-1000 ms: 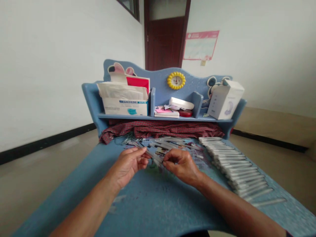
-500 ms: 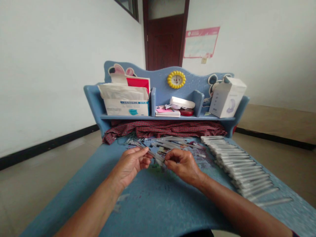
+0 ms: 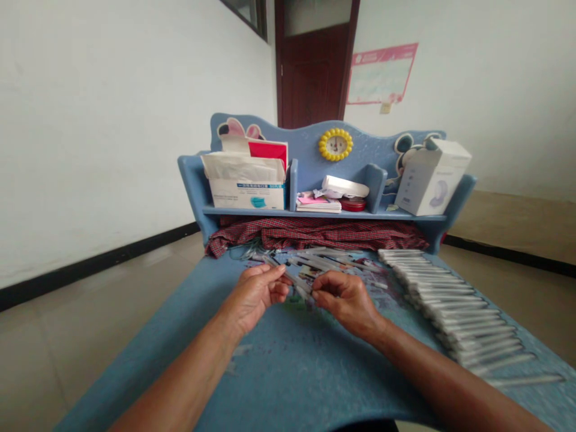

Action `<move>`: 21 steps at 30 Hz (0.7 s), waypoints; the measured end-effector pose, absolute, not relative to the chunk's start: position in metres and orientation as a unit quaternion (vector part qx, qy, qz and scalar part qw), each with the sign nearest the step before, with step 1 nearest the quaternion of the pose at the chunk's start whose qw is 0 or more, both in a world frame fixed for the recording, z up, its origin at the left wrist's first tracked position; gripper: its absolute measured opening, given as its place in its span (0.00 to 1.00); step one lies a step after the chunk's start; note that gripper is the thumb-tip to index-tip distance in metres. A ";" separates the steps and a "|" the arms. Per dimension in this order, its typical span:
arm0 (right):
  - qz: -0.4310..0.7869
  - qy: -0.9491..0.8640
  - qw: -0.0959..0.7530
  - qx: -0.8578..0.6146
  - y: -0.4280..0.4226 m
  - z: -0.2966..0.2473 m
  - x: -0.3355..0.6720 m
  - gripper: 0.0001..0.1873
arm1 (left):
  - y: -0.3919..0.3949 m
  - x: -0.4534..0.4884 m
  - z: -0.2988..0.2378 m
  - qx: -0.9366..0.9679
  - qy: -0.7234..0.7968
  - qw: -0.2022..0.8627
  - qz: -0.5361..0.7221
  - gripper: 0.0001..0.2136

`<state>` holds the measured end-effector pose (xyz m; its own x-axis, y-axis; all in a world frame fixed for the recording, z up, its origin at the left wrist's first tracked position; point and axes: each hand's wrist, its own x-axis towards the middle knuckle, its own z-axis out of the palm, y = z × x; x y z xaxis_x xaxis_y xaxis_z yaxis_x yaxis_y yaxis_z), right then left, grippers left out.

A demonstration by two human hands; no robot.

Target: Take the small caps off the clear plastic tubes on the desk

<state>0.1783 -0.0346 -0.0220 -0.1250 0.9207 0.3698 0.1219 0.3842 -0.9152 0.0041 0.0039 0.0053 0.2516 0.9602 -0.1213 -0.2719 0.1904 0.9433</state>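
Between my two hands is a slim pen with a clear, whitish barrel [image 3: 297, 280], slanting down to the right over the blue table. My left hand [image 3: 261, 291] pinches its upper part between thumb and fingers. At its lower right end, the fingertips of my right hand [image 3: 346, 300] are closed on the pen's tip; the tip itself is hidden. Loose pen parts [image 3: 321, 259], clear barrels and dark pieces, lie scattered just beyond my hands. A long stacked pile of pens [image 3: 454, 306] lies to the right of my right forearm.
The blue table [image 3: 288, 372] has a raised shelf [image 3: 315, 214] at its back. A mask box [image 3: 247, 193], a yellow flower clock [image 3: 335, 144], papers, a red tin [image 3: 353, 205] and a white box [image 3: 432, 180] are there. A red checked cloth [image 3: 315, 233] lies bunched beneath.
The whole view has shifted, so the table and shelf appear farther right. Both hands keep nearly the same hold on the pen.
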 end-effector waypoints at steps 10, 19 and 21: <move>0.167 -0.754 0.494 -0.399 -0.036 -0.022 0.181 0.07 | 0.005 0.006 0.005 0.412 0.410 0.652 0.487 0.02; 0.077 -0.793 0.442 -0.412 -0.034 -0.021 0.186 0.07 | 0.009 0.005 0.003 0.422 0.409 0.648 0.484 0.01; 0.057 -0.801 0.412 -0.432 -0.033 -0.020 0.187 0.07 | 0.009 0.005 0.003 0.421 0.408 0.647 0.488 0.01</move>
<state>0.1873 -0.0334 -0.0205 -0.2882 0.7380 0.6102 0.6441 0.6209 -0.4467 0.0047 0.0092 0.0027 0.1912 0.9745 -0.1175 -0.2884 0.1702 0.9423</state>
